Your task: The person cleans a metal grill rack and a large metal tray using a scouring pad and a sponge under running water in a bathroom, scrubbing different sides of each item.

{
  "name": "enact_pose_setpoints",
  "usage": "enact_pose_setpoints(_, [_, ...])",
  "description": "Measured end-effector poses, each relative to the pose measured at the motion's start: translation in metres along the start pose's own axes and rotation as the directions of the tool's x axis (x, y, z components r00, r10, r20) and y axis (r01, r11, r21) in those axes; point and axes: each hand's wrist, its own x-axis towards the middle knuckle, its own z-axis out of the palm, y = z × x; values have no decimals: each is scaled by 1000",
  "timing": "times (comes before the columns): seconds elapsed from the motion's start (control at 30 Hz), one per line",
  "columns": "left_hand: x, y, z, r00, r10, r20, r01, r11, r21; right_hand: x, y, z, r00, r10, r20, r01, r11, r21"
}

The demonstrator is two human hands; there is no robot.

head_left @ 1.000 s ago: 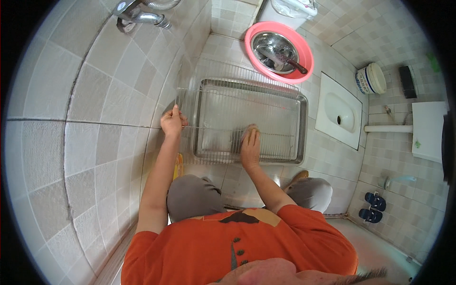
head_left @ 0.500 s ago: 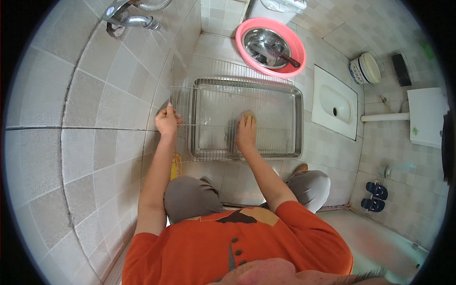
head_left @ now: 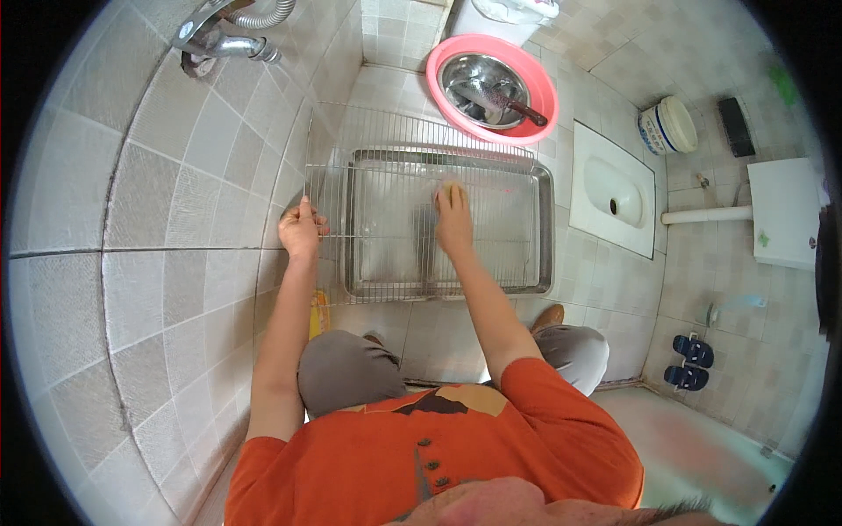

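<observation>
A: Head view, clock centred on the tray (head_left: pixel 545 228). What's the left hand (head_left: pixel 300 230) doing?

B: It's at 9 o'clock, thumb and fingers pinched on the near-left edge of the wire rack (head_left: pixel 386 236).

A: And where's the rack sitting?

B: Over the tray, poking out past its 9 and 12 o'clock sides. Can't tell if it's actually resting on the rim.

A: Right hand (head_left: pixel 453 223)?

B: Right around the middle of the clock, fingers together and pointing at 12, over the wires. Something tan sits at the fingertips, too blurry to name, so I can't tell if it's gripped.

A: What else is around?

B: Pink basin (head_left: pixel 545 96) just beyond the tray towards 1, with a metal bowl (head_left: pixel 460 105) in it and a brown-handled tool (head_left: pixel 526 111) lying in that. Squat toilet (head_left: pixel 592 202) at 3, slippers (head_left: pixel 693 351) at 4, tap (head_left: pixel 232 46) on the wall around 10.
</observation>
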Motion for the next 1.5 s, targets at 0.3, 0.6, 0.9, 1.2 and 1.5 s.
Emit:
enact_pose_setpoints(0.3, [3,-5,-1,998,-58,22,59,998,-24,-27,-7,10,986,79,145,-72,996,-52])
enact_pose_setpoints(0.6, [7,-11,5,1000,-27,7,27,1000,-10,-48,20,15,986,-108,129,124,984,-129])
enact_pose_setpoints(0.9, [9,-5,2,1000,1,-18,0,998,55,25,108,13,949,313,-21,-306,909,-283])
enact_pose_setpoints(1.2, [6,-9,2,1000,-7,-30,8,999,44,-84,102,21,864,502,40,-477,842,-251])
enact_pose_setpoints(1.5, [8,-8,7,999,24,-25,-22,999,48,-3,164,29,945,326,-27,-324,921,-214])
